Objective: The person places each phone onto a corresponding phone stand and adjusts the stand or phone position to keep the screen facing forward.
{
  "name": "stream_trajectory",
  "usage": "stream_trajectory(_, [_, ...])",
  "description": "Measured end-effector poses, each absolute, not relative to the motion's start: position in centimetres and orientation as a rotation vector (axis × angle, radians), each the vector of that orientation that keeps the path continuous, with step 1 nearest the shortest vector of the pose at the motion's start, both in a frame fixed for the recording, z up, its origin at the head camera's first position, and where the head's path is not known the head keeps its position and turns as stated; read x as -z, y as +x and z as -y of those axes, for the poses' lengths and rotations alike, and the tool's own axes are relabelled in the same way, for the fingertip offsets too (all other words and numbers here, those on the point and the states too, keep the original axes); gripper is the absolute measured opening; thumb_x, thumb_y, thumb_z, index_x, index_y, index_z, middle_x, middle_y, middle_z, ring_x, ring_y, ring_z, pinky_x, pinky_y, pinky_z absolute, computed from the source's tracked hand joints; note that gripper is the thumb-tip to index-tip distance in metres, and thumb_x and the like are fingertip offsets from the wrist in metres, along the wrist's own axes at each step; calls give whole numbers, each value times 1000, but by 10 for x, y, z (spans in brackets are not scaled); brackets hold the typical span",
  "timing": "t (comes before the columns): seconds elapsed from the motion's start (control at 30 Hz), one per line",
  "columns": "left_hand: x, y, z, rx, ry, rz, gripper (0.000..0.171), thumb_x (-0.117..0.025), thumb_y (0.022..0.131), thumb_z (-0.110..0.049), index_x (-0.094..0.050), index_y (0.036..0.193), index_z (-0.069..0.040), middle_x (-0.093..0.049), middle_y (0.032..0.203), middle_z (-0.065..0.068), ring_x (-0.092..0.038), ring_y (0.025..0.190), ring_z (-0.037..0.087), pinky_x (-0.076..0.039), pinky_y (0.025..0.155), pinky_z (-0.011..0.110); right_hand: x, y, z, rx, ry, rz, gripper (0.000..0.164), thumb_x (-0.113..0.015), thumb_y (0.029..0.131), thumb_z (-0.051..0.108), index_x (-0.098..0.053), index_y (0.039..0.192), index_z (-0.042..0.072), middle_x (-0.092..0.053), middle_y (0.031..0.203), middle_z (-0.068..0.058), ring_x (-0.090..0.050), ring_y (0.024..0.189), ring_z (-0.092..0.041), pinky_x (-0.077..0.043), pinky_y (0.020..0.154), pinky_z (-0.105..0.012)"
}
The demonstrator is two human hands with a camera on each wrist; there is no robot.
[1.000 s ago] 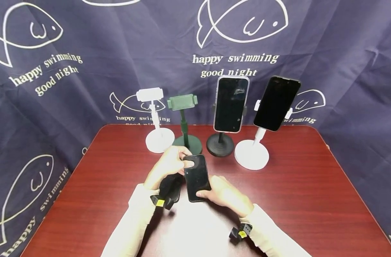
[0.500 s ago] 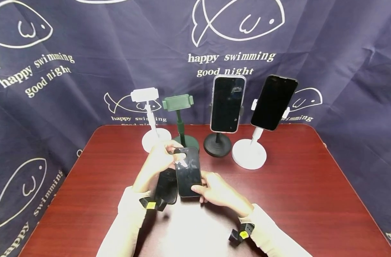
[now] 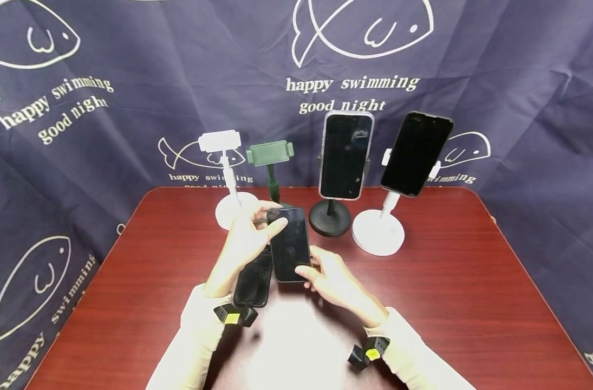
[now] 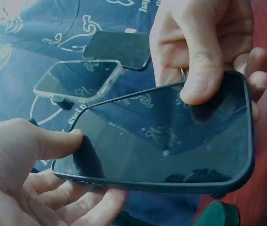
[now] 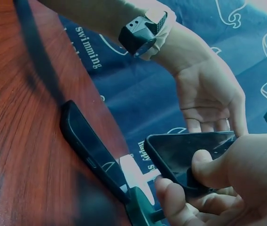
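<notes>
A smartphone [image 3: 291, 246] in a dark case, screen facing up at me, is held in both hands in front of the green phone stand [image 3: 270, 154]. My left hand [image 3: 245, 238] grips its far end, thumb on the glass and fingers curled beneath, as the left wrist view shows. At the near right corner, my right hand [image 3: 331, 275] pinches it with the thumb [image 5: 204, 165] over the screen. A second dark smartphone [image 3: 252, 281] lies on the table under my left forearm. The held phone hides most of the green stand's base.
Left of the green stand is a white phone stand [image 3: 220, 142] with an unfilled clamp. To the right, a black stand [image 3: 330, 218] bears a clear-cased phone [image 3: 346, 157], and another white stand [image 3: 378, 233] bears a tilted black phone [image 3: 417, 154]. A printed curtain [image 3: 247, 70] hangs behind the red table [image 3: 447, 303].
Both hands have carried the held phone away from me, up toward the green stand, whose base it now covers. The view has shifted slightly; the other stands stay put.
</notes>
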State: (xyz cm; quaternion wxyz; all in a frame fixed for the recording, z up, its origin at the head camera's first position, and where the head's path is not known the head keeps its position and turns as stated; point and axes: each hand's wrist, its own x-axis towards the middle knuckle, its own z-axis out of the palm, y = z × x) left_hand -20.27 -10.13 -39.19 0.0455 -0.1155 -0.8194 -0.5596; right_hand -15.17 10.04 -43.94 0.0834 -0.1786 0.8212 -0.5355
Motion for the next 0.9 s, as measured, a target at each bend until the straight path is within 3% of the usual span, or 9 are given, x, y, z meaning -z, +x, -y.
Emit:
stream_trajectory(0.17, [388,-200,100,1736,-372,2485,36,-74,84,-37,-64,116,-24,-68,98,3,-64,63,20,-53,56,35,435,-151,-103,1667,-573,-2456,20,-64,93,16,-59,111,9,-70,82,-13,-63,57,-19,-54,53,-31])
stream_trajectory(0.33, [384,-195,97,1702,-416,2477,27,-72,84,-43,-66,101,-22,-67,86,-1,-64,69,15,-54,64,32,429,-148,-106,1694,-644,-2506,25,-66,92,16,-60,116,15,-71,85,-7,-64,59,-16,-55,56,-30])
stream_trajectory(0.53, [381,-190,95,1782,-567,2482,31,-72,85,-42,-67,112,-29,-72,104,-7,-70,93,11,-54,87,33,422,-146,-109,1729,-687,-2543,28,-66,92,22,-60,120,21,-69,82,-4,-63,60,-20,-52,57,-27])
stream_trajectory(0.67, [378,-187,95,1752,-567,2518,31,-75,82,-40,-67,110,-30,-71,103,-9,-70,93,10,-54,87,35,414,-144,-112,1762,-683,-2577,26,-65,93,24,-60,119,21,-67,81,-1,-62,62,-16,-51,58,-26])
stream_trajectory(0.9, [375,-183,94,1779,-818,2469,27,-74,85,-26,-64,110,-25,-71,99,-4,-68,92,12,-56,81,31,403,-142,-119,1767,-647,-2675,19,-66,92,24,-62,110,23,-67,79,1,-57,58,-10,-50,58,-26])
